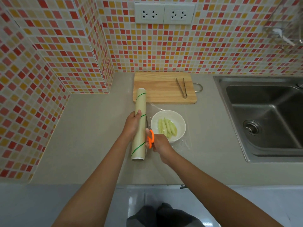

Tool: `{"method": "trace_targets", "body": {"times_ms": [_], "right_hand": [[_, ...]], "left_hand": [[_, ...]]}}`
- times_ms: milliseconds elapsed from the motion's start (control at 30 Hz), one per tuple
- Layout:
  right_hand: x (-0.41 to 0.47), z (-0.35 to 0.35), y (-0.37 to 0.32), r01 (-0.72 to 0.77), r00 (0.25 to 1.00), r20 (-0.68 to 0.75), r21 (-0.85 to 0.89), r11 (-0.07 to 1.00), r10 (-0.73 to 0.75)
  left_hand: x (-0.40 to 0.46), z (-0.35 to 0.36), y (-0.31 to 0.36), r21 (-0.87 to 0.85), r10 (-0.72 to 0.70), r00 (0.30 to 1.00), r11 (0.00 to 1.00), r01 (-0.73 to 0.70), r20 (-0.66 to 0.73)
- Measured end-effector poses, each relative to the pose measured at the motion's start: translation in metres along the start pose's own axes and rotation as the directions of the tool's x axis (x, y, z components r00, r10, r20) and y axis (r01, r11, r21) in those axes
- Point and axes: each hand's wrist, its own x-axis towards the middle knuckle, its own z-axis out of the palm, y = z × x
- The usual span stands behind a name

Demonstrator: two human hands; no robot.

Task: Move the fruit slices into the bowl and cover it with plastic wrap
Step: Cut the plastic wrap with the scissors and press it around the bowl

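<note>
The left hand (133, 124) is holding the roll of plastic wrap (139, 123) in a curled grip around its middle, with the roll lying lengthwise, its far end overlapping the near left corner of the wooden cutting board (164, 87) and its near end well short of the front edge of the grey surface (90, 128). The right hand (159, 144) is gripping orange-handled scissors (150, 137), fingers through the loops, the blades pointing away along the roll's right side, where a clear sheet of wrap (184, 143) is spreading rightward. That sheet is lying over the white bowl (180, 118), just right of the roll, and its loose edges are reaching the surface past the bowl's rim. The pale green fruit slices (167, 127) are sitting inside the bowl. Metal tongs (182, 87) are resting on the board's right part, against the tiled wall. To the right, bare surface is separating the bowl from the steel sink (262, 112); to the left, a wide stretch is running to the tiled corner.
</note>
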Motion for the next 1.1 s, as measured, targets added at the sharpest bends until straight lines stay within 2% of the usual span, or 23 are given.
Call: {"method": "trace_targets", "body": {"times_ms": [400, 1100], "right_hand": [[0.006, 0.003, -0.018, -0.034, 0.999, -0.040, 0.011, 0.999, 0.034], [0.027, 0.005, -0.042, -0.023, 0.999, -0.029, 0.014, 1.000, 0.024]], "left_hand": [[-0.002, -0.001, 0.003, 0.000, 0.003, 1.000, 1.000, -0.003, 0.023], [-0.008, -0.003, 0.008, -0.026, -0.028, 0.999, 0.999, 0.029, 0.030]]}}
